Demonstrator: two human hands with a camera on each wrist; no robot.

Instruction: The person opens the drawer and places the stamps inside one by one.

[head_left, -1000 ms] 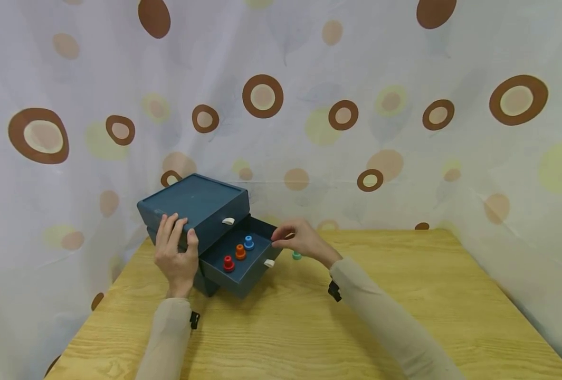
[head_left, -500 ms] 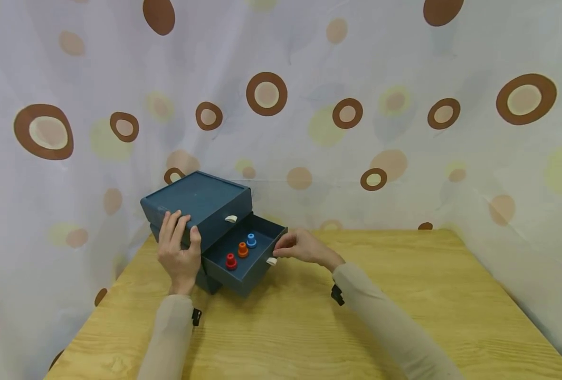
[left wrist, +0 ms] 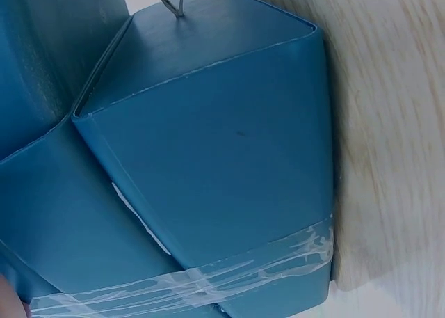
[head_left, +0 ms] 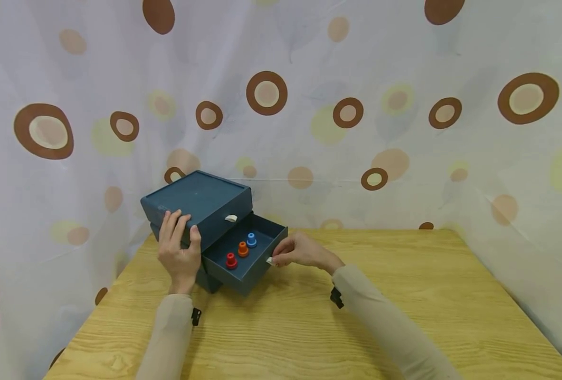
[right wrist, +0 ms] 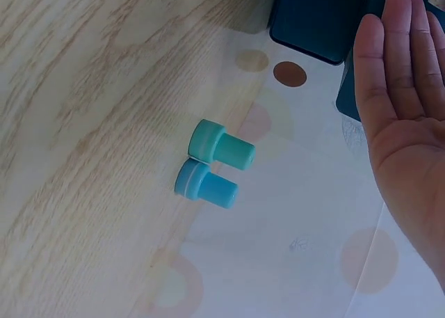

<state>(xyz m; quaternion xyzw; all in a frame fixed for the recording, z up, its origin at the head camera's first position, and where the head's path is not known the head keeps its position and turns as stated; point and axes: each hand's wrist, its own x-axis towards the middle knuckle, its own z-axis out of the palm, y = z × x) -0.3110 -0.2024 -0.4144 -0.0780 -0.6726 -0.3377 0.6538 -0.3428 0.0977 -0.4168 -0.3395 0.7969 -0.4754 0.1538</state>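
Note:
A dark blue stacked drawer box [head_left: 195, 198] stands at the left of the table. Below its top unit a drawer [head_left: 226, 278] is pulled out, with a red peg [head_left: 231, 261], an orange peg [head_left: 243, 249] and a blue peg [head_left: 251, 240] standing in a row inside. My left hand [head_left: 178, 256] rests on the box's near side, fingers laid over the top edge. At the drawer front, my right hand [head_left: 304, 250] pinches the white pull tab [head_left: 269, 260] between thumb and fingers. The right wrist view shows that hand's palm [right wrist: 410, 137].
On the wooden table [head_left: 380, 295], a green peg [right wrist: 222, 145] and a light blue peg [right wrist: 206, 184] stand side by side in the right wrist view; my right hand hides them from the head view. Clear tape [left wrist: 188, 283] wraps the stacked units. A patterned curtain [head_left: 299, 137] hangs behind.
My right hand has moved from the drawer's far front corner down along its front to the pull tab. My left hand has kept its place on the box. The drawer looks equally far out.

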